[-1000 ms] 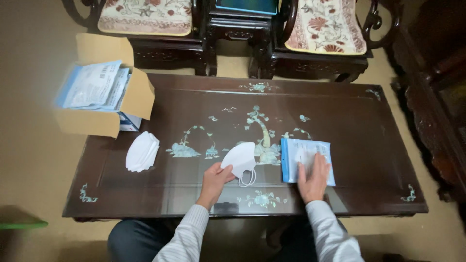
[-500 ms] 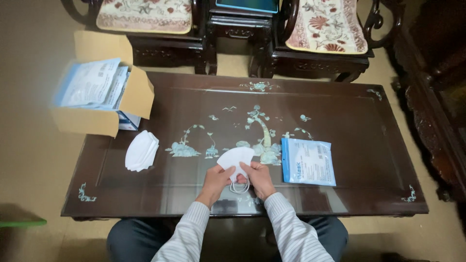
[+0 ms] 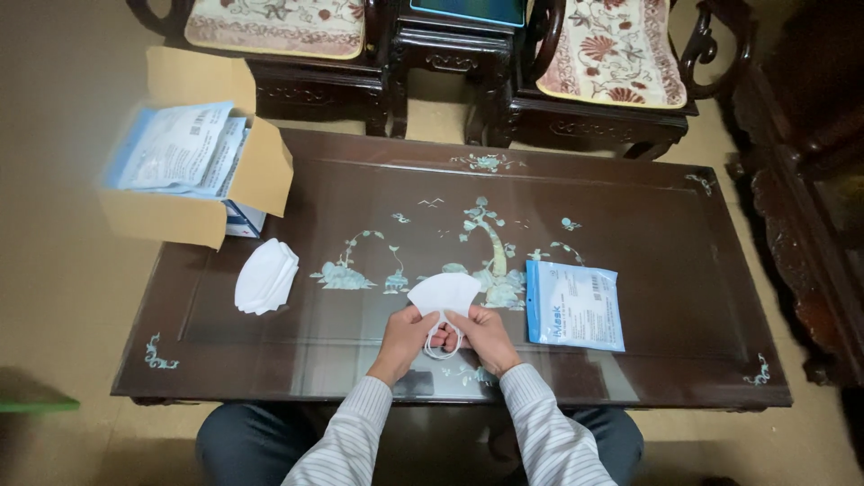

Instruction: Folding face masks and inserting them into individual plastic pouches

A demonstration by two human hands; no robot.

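I hold a folded white face mask (image 3: 444, 292) with both hands above the near middle of a dark inlaid table (image 3: 648, 225). My left hand (image 3: 402, 335) grips its lower left edge and my right hand (image 3: 483, 333) its lower right, with the white ear loops (image 3: 441, 346) hanging between my fingers. A blue-and-white mask pouch (image 3: 574, 304) lies flat on the table just right of my right hand. A stack of white masks (image 3: 265, 276) rests to the left.
An open cardboard box (image 3: 193, 184) filled with more pouches sits on the table's far left corner. Carved wooden chairs with floral cushions (image 3: 612, 54) stand behind the table. Dark wooden furniture (image 3: 810, 162) lines the right side.
My right hand left the pouch and came over to the mask. Both hands now hold the mask, lifted slightly nearer to me.
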